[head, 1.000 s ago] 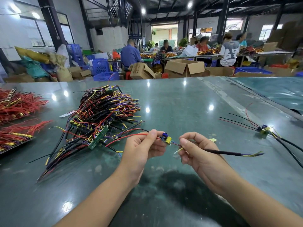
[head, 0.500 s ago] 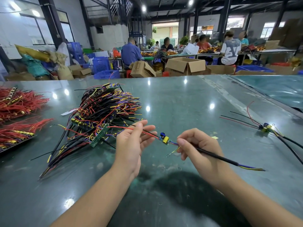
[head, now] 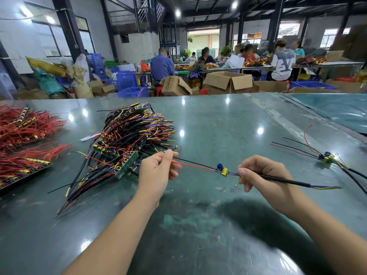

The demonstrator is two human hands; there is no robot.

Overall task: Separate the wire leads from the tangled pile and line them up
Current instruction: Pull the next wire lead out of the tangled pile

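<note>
Two bare hands hold one wire lead [head: 222, 170] stretched out above the green worktop [head: 228, 126]. On the left hand [head: 158, 173] the grip is a pinch: thumb and fingers close on the thin red and black wires [head: 195, 165] at that end of the lead. On the right hand [head: 264, 175] the grip curls round the thick black sheathed cable [head: 288, 180], whose blue and yellow tails stick out past the hand to the right. Between the two hands hangs the lead's small blue and yellow component, clear of the worktop, with a short ring-tipped wire [head: 235, 185] dangling just under the right thumb.

Left of the hands lies the tangled pile [head: 129, 139] of black, red, yellow and purple wires, with green circuit boards (at least one at its near edge) among them. Well apart to the right, one separated lead [head: 327, 157] lies flat on the worktop. Red wire bundles [head: 25, 124] sit at the far left edge.
</note>
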